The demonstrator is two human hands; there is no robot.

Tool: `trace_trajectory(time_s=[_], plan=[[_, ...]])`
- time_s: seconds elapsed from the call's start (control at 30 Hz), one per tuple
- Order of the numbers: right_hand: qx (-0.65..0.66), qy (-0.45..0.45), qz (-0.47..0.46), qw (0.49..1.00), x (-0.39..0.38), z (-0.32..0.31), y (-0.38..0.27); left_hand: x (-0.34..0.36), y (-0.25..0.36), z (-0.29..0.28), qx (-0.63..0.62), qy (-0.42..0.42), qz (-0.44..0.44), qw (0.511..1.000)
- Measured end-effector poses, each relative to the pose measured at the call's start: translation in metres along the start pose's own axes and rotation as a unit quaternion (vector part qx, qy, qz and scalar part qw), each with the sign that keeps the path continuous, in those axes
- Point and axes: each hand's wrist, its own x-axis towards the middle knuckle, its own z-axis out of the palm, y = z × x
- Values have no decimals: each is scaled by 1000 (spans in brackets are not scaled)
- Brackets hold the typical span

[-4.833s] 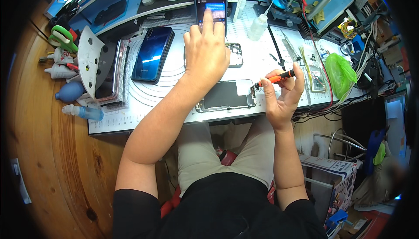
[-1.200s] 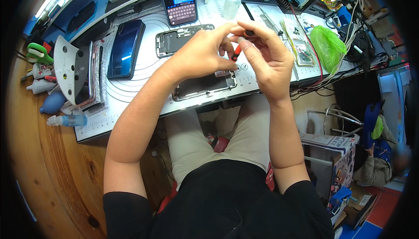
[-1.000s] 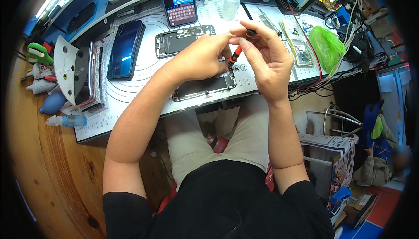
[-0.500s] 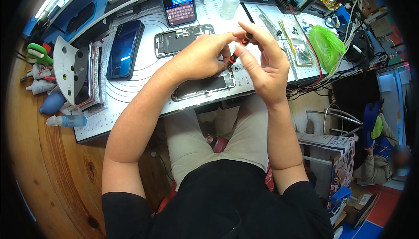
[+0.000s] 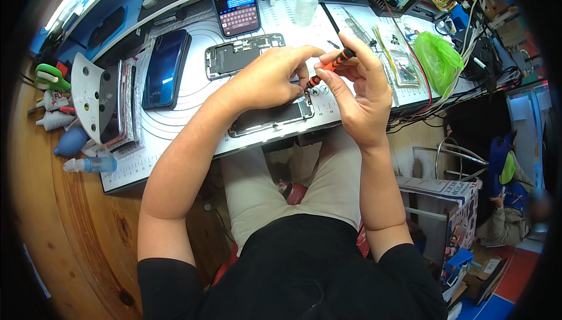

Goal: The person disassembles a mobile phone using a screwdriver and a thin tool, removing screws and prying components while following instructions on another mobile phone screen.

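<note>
My right hand (image 5: 364, 100) grips a black-and-orange screwdriver (image 5: 338, 61) between thumb and fingers. The tool slants down to the left, its tip by the upper right corner of an opened phone part (image 5: 266, 120) at the mat's front edge. Over that part lies my left hand (image 5: 270, 77), fingers curled and pinched close to the screwdriver's lower end. What those fingertips hold is hidden. Just beyond sits another opened phone piece (image 5: 234, 57) with its inner parts showing.
A dark blue phone (image 5: 167, 74) lies to the left; a lit phone (image 5: 237, 5) leans upright behind. Beyond the hands stands a clear bottle (image 5: 306, 7). At right are a green plastic bag (image 5: 438, 62) and cables. A blue blower bulb (image 5: 71, 140) is far left. Another person (image 5: 506, 217) is at far right.
The screwdriver's handle has tipped lower and to the right, and my right fingers have shifted along it. My left hand stays in nearly the same place.
</note>
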Motion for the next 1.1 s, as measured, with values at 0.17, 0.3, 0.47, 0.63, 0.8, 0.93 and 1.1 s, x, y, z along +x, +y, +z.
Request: trace_trajectory(time_s=[0.17, 0.3, 0.47, 0.63, 0.8, 0.93, 1.1], plan=[[26, 18, 1, 999, -3, -1, 3, -2, -5, 3, 15, 13, 26, 999], [27, 33, 2, 999, -5, 0, 5, -2, -3, 2, 13, 11, 29, 999], [29, 67, -44, 996, -4, -4, 2, -1, -4, 0, 50, 14, 16, 999], [-23, 134, -17, 991, -6, -25, 2, 4, -10, 13, 132, 120, 51, 983], [-27, 164, 20, 986, -17, -43, 7, 6, -7, 19, 205, 143, 80, 965], [-18, 163, 36, 986, -27, -46, 12, 7, -15, 18, 241, 163, 72, 954], [3, 156, 38, 987, -27, -50, 11, 23, -6, 24, 244, 112, 81, 960]])
